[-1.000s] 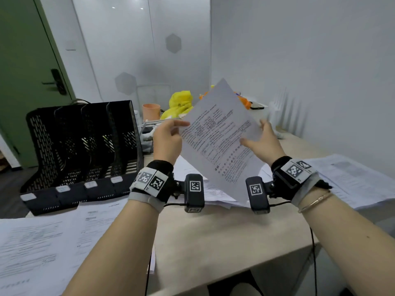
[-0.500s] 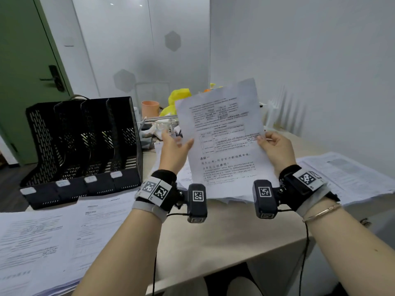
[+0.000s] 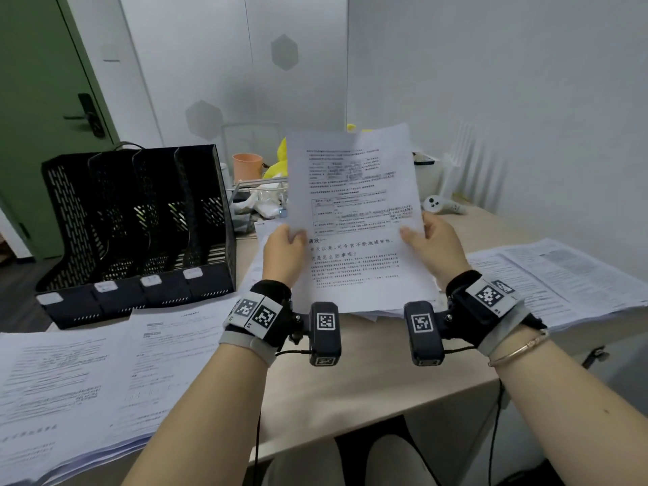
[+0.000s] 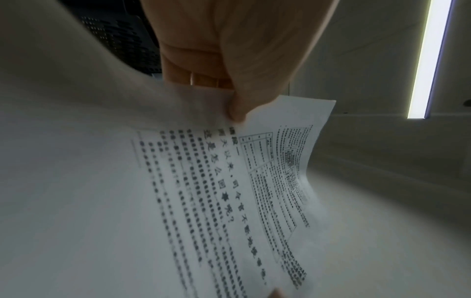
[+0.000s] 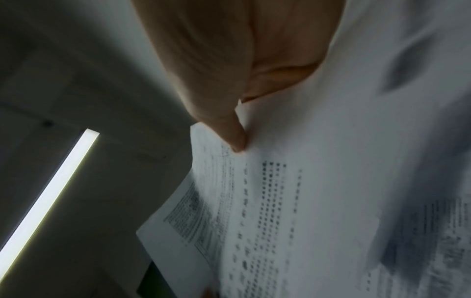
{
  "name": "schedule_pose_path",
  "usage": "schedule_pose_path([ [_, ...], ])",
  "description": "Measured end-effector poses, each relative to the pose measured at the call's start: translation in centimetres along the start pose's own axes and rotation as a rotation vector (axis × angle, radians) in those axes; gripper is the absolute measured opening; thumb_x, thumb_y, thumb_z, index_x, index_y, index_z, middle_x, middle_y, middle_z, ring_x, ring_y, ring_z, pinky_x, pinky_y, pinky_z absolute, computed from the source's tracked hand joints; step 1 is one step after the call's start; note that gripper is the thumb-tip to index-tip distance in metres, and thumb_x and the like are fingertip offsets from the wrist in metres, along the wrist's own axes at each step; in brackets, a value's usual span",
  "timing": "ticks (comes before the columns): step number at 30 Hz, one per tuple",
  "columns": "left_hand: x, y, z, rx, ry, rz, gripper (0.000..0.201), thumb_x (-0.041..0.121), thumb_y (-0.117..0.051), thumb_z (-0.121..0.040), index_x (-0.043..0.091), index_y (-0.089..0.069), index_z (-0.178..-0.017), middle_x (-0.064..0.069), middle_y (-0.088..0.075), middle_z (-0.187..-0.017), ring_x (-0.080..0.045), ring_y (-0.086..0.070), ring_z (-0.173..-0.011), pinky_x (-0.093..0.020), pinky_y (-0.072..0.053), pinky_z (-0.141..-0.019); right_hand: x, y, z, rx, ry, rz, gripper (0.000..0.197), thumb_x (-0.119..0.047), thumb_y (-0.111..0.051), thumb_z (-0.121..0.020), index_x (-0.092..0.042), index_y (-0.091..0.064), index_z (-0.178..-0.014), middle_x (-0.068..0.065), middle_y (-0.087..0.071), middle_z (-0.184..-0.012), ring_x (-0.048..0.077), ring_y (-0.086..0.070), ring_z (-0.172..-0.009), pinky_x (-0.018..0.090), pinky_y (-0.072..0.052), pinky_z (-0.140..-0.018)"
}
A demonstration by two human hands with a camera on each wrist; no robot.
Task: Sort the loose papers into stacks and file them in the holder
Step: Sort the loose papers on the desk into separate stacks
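Holding one printed sheet [image 3: 354,219] upright above the desk [image 3: 368,377], we pinch its left edge with our left hand [image 3: 284,254] and its right edge with our right hand [image 3: 434,247], thumbs on the printed face. Black four-slot holder [image 3: 140,226] stands well left. Paper stacks lie near left [image 3: 80,380], far right [image 3: 561,278], and under the sheet [image 3: 382,313].

Office room. Beige desk [image 3: 368,387] against plain white walls, black mesh file holder [image 3: 140,233] with labelled slots, printed paper stacks [image 3: 70,380] spread on desk, green door [image 3: 38,100] with lever handle, ceiling strip light [image 4: 428,60].
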State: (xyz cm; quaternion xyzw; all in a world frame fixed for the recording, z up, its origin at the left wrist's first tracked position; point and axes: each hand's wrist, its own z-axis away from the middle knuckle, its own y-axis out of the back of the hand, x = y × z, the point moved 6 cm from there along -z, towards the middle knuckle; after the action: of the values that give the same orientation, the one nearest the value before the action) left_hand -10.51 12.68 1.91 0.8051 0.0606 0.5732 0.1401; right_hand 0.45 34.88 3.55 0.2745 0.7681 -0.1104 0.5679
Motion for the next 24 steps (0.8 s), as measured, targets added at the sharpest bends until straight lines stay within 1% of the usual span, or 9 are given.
schedule_pose_path([
  [2, 0.0, 1.5, 0.3, 0.076, 0.001, -0.019, 0.017, 0.014, -0.044, -0.095, 0.008, -0.054, -0.082, -0.008, -0.061, -0.094, -0.023, -0.055, -0.089, -0.035, -0.046, -0.081, 0.1, -1.8, 0.8, -0.140, -0.042, 0.125, 0.036, -0.006, -0.056, -0.091, -0.016, -0.051, -0.125, -0.002, -0.061, -0.117, 0.014, -0.060, -0.103, 0.031, -0.048, -0.089],
  [4, -0.4, 3.4, 0.7, 0.142, 0.008, -0.027, 0.019, 0.014, -0.042, -0.097, 0.007, -0.052, -0.082, -0.007, -0.057, -0.091, -0.019, -0.050, -0.084, -0.032, -0.042, -0.077, -0.2, -3.5, 1.7, -0.213, -0.065, 0.170, 0.048, -0.005, -0.058, -0.088, -0.016, -0.043, -0.132, -0.003, -0.057, -0.122, 0.014, -0.056, -0.107, 0.028, -0.045, -0.091],
  [7, -1.0, 6.0, 1.1, 0.202, 0.021, -0.029, 0.021, 0.014, -0.040, -0.098, 0.002, -0.054, -0.089, -0.006, -0.055, -0.090, -0.019, -0.050, -0.084, -0.033, -0.043, -0.078, -0.5, -5.6, 2.7, -0.283, -0.069, 0.210, 0.058, -0.008, -0.064, -0.085, -0.015, -0.036, -0.136, -0.005, -0.053, -0.121, 0.011, -0.051, -0.109, 0.025, -0.041, -0.091],
  [11, -2.4, 9.7, 1.5, 0.235, 0.050, -0.122, 0.019, 0.010, -0.036, -0.097, 0.006, -0.046, -0.082, -0.002, -0.046, -0.077, -0.018, -0.043, -0.076, -0.028, -0.035, -0.061, -0.7, -8.9, 3.9, -0.342, -0.073, 0.214, 0.064, -0.007, -0.065, -0.082, -0.016, -0.034, -0.137, -0.001, -0.053, -0.128, 0.017, -0.052, -0.116, 0.034, -0.042, -0.101],
  [15, -3.4, 13.1, 2.5, 0.272, 0.082, -0.142, 0.022, 0.000, -0.033, -0.091, 0.011, -0.040, -0.074, 0.001, -0.043, -0.073, -0.015, -0.040, -0.069, -0.025, -0.034, -0.059, -0.9, -12.1, 4.8, -0.384, -0.052, 0.250, 0.064, -0.008, -0.064, -0.083, -0.016, -0.033, -0.139, -0.001, -0.051, -0.126, 0.014, -0.049, -0.112, 0.025, -0.038, -0.092],
  [18, -3.4, 15.5, 3.8, 0.287, 0.100, -0.184, 0.019, -0.004, -0.032, -0.090, 0.009, -0.047, -0.091, 0.005, -0.046, -0.077, -0.012, -0.042, -0.073, -0.019, -0.035, -0.059, -1.0, -14.5, 5.4, -0.417, -0.045, 0.244, 0.074, -0.009, -0.066, -0.083, -0.018, -0.024, -0.144, 0.004, -0.050, -0.134, 0.019, -0.049, -0.120, 0.027, -0.039, -0.097],
  [21, -4.8, 18.1, 4.8, 0.290, 0.164, -0.173, 0.034, -0.003, -0.037, -0.090, 0.007, -0.046, -0.121, -0.004, -0.058, -0.108, -0.020, -0.054, -0.097, -0.028, -0.046, -0.079, -1.1, -16.8, 6.5, -0.477, -0.058, 0.215, 0.087, -0.010, -0.066, -0.086, -0.022, -0.007, -0.149, 0.004, -0.044, -0.141, 0.011, -0.041, -0.123, 0.021, -0.033, -0.096],
  [22, -5.4, 18.9, 5.2, 0.292, 0.200, -0.173, 0.039, -0.003, -0.039, -0.090, 0.008, -0.042, -0.127, -0.008, -0.057, -0.116, -0.023, -0.055, -0.103, -0.032, -0.047, -0.083, -1.1, -17.6, 7.0, -0.503, -0.061, 0.214, 0.088, -0.011, -0.066, -0.086, -0.024, -0.006, -0.150, 0.003, -0.042, -0.142, 0.010, -0.040, -0.123, 0.020, -0.032, -0.095],
  [24, -6.5, 20.4, 6.1, 0.302, 0.259, -0.209, 0.046, -0.002, -0.040, -0.091, 0.008, -0.034, -0.135, -0.013, -0.055, -0.123, -0.025, -0.055, -0.106, -0.032, -0.044, -0.082, -1.0, -19.4, 8.1, -0.548, -0.048, 0.232, 0.085, -0.015, -0.068, -0.084, -0.027, -0.014, -0.149, 0.001, -0.037, -0.147, 0.014, -0.039, -0.129, 0.025, -0.035, -0.100],
])
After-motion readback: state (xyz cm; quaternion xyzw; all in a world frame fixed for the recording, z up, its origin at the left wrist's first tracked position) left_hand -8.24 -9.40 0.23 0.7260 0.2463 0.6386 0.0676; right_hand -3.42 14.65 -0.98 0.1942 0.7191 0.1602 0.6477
